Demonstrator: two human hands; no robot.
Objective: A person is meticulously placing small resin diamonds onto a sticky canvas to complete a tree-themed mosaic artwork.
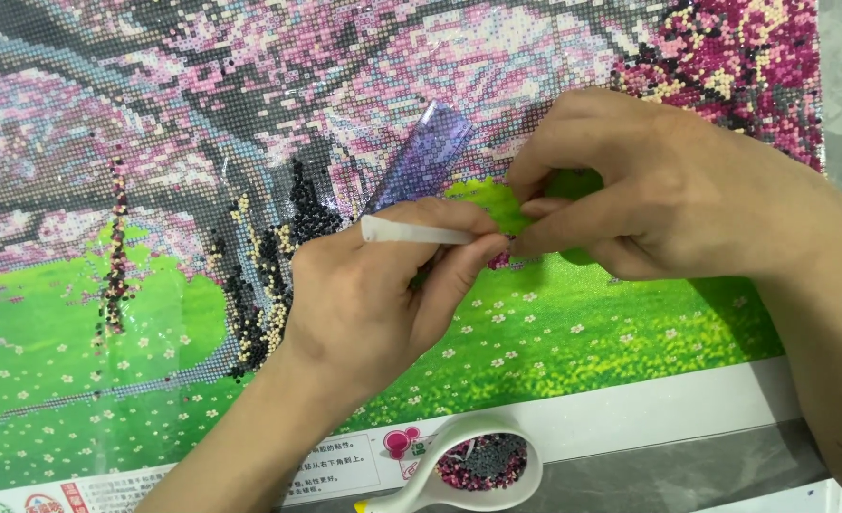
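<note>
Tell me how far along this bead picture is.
Done: the pink blossom area of the canvas looks largely beaded, with dark bead columns on the left. In hand: the left hand holds a white pen, the right hand pinches something at the peeled film strip. Left: the green meadow looks mostly bare print; beads remain in the white tray.

Two bare hands, left hand (364, 304) entering from 7 o'clock and right hand (649, 190) from 4 o'clock: forearms uncovered, no sleeves, gloves, rings, watch or bracelets visible; fingernails short, plain and unpainted on both.
</note>
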